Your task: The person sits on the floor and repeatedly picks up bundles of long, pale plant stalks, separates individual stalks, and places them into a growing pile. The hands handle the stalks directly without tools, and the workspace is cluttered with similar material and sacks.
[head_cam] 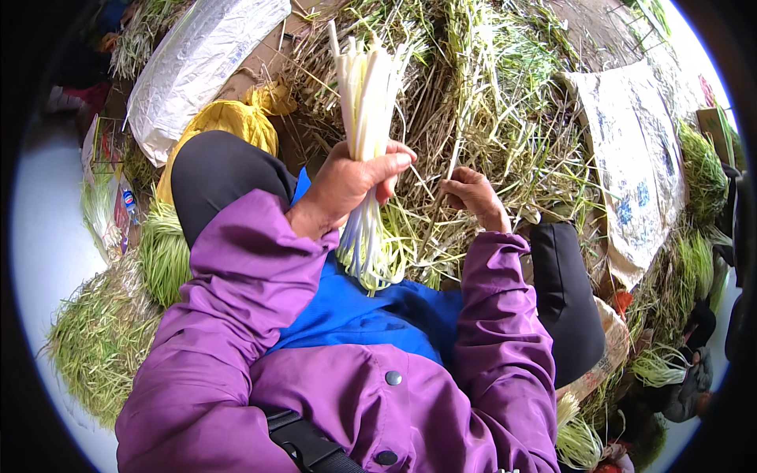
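My left hand (361, 177) is closed around a bundle of pale white-and-yellow stalks (369, 106), held upright above my lap. Thick white ends stand above the fist; thin yellowish leaves hang and curl below it, over a blue apron (361, 313). To the right, my right hand (473, 192) pinches a thin stalk (456, 148) between thumb and fingertips, over the heap. A large heap of green and dry straw-like stalks (497, 112) lies in front of me, between and beyond my knees.
A white woven sack (198, 65) and a yellow sack (236, 121) lie at left. Another white sack (636, 159) is at right. Green bundles (162, 251) and a grassy pile (100, 343) sit left, near a bottle (129, 200). Other people are partly visible at the lower right rim.
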The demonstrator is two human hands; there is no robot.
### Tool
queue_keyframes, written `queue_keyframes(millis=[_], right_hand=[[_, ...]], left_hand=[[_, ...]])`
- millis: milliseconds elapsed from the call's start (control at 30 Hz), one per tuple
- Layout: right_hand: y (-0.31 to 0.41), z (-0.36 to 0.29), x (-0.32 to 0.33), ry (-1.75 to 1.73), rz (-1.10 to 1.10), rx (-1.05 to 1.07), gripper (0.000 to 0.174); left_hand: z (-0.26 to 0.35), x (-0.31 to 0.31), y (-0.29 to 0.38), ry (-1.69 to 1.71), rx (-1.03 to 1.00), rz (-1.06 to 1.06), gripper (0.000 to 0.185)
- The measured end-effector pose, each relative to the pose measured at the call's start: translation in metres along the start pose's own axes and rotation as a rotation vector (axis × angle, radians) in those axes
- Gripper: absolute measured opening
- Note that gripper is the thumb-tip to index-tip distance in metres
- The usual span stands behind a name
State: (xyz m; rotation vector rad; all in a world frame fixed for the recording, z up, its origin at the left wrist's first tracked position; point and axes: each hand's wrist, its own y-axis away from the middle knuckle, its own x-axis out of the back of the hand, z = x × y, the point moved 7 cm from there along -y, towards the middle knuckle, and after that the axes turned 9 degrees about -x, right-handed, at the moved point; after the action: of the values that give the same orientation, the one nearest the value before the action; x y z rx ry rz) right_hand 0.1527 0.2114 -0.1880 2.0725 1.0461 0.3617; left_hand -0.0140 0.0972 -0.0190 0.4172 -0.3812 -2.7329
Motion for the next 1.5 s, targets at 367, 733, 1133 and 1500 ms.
queue_keyframes(millis=[367, 733, 1133, 1500], right_hand=[[0.15, -0.065, -0.104, 0.198, -0.364, 0.22, 0.014], [0.235, -0.079, -0.138, 0.468, -0.274, 0.285, 0.01], [0.206, -0.09, -0.101, 0.608, -0.089, 0.383, 0.017], [0.115, -0.101, -0.084, -0.647, -0.045, 0.451, 0.016]], left_hand=[[-0.042, 0.001, -0.002, 0.165, 0.22, -0.02, 0.022], [-0.046, -0.04, 0.022, 0.6, 0.345, -0.324, 0.014], [0.014, -0.026, 0.026, 0.426, 0.012, -0.273, 0.02], [-0.002, -0.009, 0.011, 0.19, -0.081, 0.019, 0.015]])
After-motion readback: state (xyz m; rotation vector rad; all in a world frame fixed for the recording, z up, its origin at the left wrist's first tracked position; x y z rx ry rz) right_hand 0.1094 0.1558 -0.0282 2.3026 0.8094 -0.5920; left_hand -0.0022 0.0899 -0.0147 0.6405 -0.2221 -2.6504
